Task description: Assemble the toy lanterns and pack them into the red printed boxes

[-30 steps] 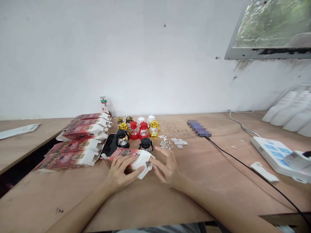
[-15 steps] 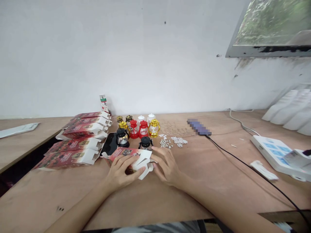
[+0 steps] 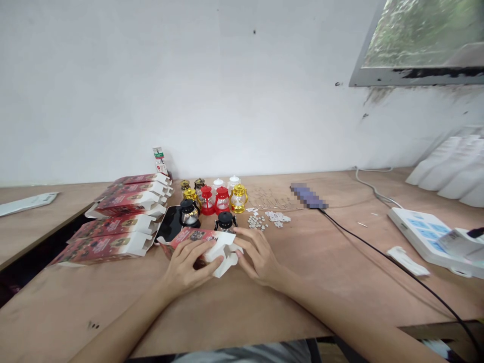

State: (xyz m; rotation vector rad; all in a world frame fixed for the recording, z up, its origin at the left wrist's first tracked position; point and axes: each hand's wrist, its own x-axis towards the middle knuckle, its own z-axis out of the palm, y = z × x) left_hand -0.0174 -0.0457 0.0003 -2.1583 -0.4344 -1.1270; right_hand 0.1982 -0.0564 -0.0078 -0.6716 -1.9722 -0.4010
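Observation:
A red printed cardboard box (image 3: 196,235) lies on its side before me, its white flaps (image 3: 227,252) facing right and standing apart. My left hand (image 3: 187,264) is wrapped over the body of this box, thumb on the near side by the flaps. At the open end, the fingers and thumb of my right hand (image 3: 259,256) are closed on the flaps. Just behind the box stands a black mini lantern (image 3: 226,221), partly hidden. Another black lantern (image 3: 189,213) is to its left. Red lanterns (image 3: 222,200), gold lanterns (image 3: 239,198) and white lanterns (image 3: 234,182) stand farther back.
Several red boxes (image 3: 124,242) with raised flaps lie at left, beside a black tray-like object (image 3: 170,224). Button cells (image 3: 257,222), small white pieces (image 3: 279,218) and wire handles (image 3: 270,200) lie right of the lanterns. A cabled phone (image 3: 308,195) and a power strip (image 3: 419,237) are farther right.
At the box's right end the flaps have shifted and the opening shows more. My right fingers have moved slightly along them. My left hand keeps its hold.

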